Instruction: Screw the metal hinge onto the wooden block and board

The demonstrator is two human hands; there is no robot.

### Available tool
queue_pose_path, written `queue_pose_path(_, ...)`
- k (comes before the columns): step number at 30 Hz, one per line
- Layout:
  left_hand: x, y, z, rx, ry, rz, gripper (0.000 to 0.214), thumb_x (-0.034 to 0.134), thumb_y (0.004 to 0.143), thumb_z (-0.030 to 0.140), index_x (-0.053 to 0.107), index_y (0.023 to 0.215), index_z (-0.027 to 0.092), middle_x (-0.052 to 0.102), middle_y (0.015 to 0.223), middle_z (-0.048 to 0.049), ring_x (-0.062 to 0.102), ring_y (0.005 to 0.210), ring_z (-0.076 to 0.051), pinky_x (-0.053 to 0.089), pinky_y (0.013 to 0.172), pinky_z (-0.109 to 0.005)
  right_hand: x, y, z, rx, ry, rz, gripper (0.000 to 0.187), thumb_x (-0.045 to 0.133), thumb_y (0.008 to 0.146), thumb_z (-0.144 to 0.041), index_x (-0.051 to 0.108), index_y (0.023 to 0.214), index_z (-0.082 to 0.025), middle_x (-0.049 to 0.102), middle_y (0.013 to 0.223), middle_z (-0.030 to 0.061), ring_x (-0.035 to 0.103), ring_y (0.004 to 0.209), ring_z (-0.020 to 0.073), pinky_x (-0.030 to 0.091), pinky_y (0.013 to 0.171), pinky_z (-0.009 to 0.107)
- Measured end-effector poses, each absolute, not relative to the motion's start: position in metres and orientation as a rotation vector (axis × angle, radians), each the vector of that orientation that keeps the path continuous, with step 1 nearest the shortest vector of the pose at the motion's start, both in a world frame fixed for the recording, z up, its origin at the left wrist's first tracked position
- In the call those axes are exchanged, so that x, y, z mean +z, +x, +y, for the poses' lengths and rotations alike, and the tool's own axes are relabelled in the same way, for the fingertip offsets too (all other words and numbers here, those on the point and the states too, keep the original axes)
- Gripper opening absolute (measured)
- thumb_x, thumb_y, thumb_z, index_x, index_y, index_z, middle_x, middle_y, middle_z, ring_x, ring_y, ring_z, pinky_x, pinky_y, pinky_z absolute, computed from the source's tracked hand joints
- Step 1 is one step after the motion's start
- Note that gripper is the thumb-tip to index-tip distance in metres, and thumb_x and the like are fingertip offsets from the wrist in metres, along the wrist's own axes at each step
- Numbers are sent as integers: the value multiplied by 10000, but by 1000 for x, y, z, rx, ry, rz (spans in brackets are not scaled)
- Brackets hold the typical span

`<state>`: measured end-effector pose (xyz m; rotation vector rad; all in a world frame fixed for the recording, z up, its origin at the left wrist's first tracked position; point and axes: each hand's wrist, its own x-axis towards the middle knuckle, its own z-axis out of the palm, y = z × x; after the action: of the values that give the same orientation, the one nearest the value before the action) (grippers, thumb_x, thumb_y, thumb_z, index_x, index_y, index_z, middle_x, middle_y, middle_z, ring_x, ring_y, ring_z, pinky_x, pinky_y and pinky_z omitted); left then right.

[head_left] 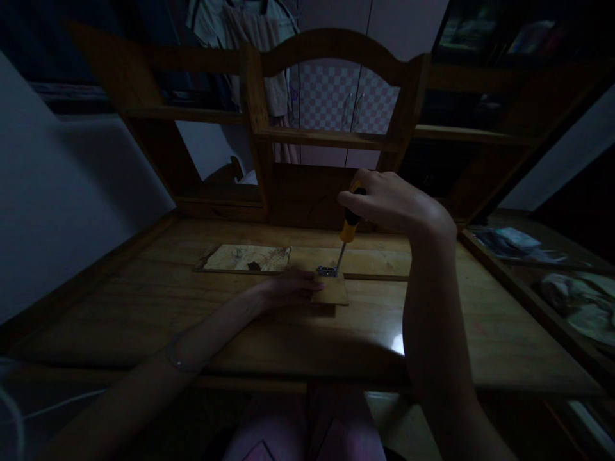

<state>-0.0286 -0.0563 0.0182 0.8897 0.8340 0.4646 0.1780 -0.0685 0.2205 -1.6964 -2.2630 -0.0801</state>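
My right hand (384, 202) is closed around the yellow and black handle of a screwdriver (346, 234), held nearly upright. Its tip rests on a small metal fitting (327, 271) at the back edge of a small wooden block (331, 291). My left hand (288, 288) lies flat on the wooden desk (192, 307), its fingers against the left side of the block and the fitting. A thin bangle (180, 358) circles my left forearm.
A long recessed panel (250, 257) with a worn patch runs across the desk behind the block. A wooden hutch with shelves (331, 137) rises at the back. Papers or pictures (567, 288) lie on a ledge to the right. The room is dim.
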Motion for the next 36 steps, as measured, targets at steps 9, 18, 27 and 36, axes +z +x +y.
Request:
queue_pose_path(9, 21, -30, -59, 493, 885, 837, 372, 906, 738, 203, 721, 1046, 108, 757, 1133, -138, 746, 1039, -235, 634, 969, -370, 216, 175, -63, -59, -1593, -2310, 383, 527, 945, -469, 634, 1139, -156, 715, 1005, 150, 665, 908, 275, 475, 731, 345)
queue_pose_path(18, 21, -29, -58, 494, 877, 849, 354, 914, 729, 199, 721, 1013, 111, 758, 1093, -122, 748, 989, -219, 652, 923, -357, 219, 174, -64, -111, -1596, -2323, 350, 501, 943, -433, 681, 1030, -146, 717, 1026, 168, 658, 937, 290, 469, 787, 369)
queue_pose_path(27, 15, -28, -55, 459, 883, 852, 340, 883, 763, 206, 726, 1051, 117, 761, 1109, -116, 747, 963, -204, 652, 844, -301, 215, 175, -63, -140, -1729, -2227, 449, 471, 955, -506, 672, 1085, -127, 723, 1037, 191, 670, 916, 306, 468, 764, 380)
queue_pose_path(36, 20, -30, -58, 462, 911, 821, 401, 923, 725, 246, 721, 1041, 105, 756, 1144, -140, 739, 1040, -238, 628, 950, -360, 215, 169, -61, -146, -1526, -2316, 315, 504, 954, -400, 685, 1031, -154, 723, 1029, 142, 656, 957, 270, 458, 811, 354)
